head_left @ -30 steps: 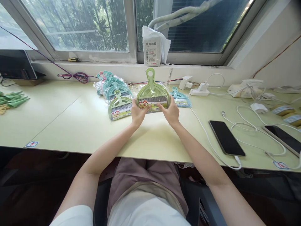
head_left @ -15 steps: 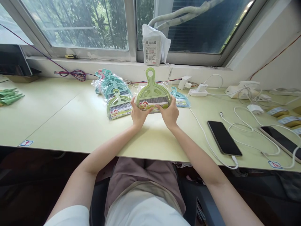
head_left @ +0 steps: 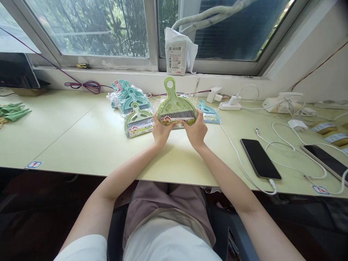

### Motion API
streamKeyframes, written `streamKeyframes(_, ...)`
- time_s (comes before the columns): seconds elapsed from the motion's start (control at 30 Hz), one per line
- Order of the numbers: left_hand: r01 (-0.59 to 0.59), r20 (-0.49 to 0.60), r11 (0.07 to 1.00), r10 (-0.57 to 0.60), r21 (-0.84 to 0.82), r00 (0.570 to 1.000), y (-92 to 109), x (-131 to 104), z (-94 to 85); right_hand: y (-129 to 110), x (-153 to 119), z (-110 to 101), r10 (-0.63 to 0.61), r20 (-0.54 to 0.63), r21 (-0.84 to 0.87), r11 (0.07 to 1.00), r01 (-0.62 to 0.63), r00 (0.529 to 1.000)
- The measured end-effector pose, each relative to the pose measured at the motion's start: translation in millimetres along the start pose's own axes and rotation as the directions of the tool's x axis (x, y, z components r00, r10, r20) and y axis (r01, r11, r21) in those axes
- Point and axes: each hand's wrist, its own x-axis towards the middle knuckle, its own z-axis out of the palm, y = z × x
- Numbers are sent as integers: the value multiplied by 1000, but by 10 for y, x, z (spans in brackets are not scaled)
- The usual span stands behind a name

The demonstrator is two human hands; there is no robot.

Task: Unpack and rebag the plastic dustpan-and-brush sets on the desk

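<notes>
A green dustpan and brush set (head_left: 176,104), wrapped in clear plastic, is held up in front of me with its looped handle at the top. My left hand (head_left: 161,131) grips its lower left side, and my right hand (head_left: 197,129) its lower right. Both thumbs press on the front near the printed label, while the other fingers go round the edges and are partly hidden. Just left of it lies a second green wrapped set (head_left: 138,121), against a pile of teal ones (head_left: 133,99). A blue wrapped set (head_left: 208,113) rests to the right, partly behind my right hand.
Right of my arms, a black phone (head_left: 260,158) lies plugged into a white cable, with another phone (head_left: 327,159) beyond it among loose cables. Chargers and a power strip (head_left: 230,106) stand at the back. Green pieces (head_left: 13,112) lie far left. A white-bagged box (head_left: 177,56) sits on the sill.
The held dustpan set has tilted slightly, its handle leaning a little to the left. Both hands keep their hold, and the whole view has shifted slightly.
</notes>
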Motion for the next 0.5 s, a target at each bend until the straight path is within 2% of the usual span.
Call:
streamKeyframes(0.13, 16, 16, 1000, -16, -2, 1000, 16, 27, -8, 20, 19, 20, 1, 4, -11, 1000, -1, 1000)
streamKeyframes(0.3, -47, 5, 999, 47, 25, 999, 80, 82, -50, -18, 59, 0, 31, -14, 41, 999, -30, 999)
streamKeyframes(0.5, -76, 13, 997, 76, 14, 997, 68, 121, -52, -26, 97, -30, 85, 17, 90, 992, -86, 996)
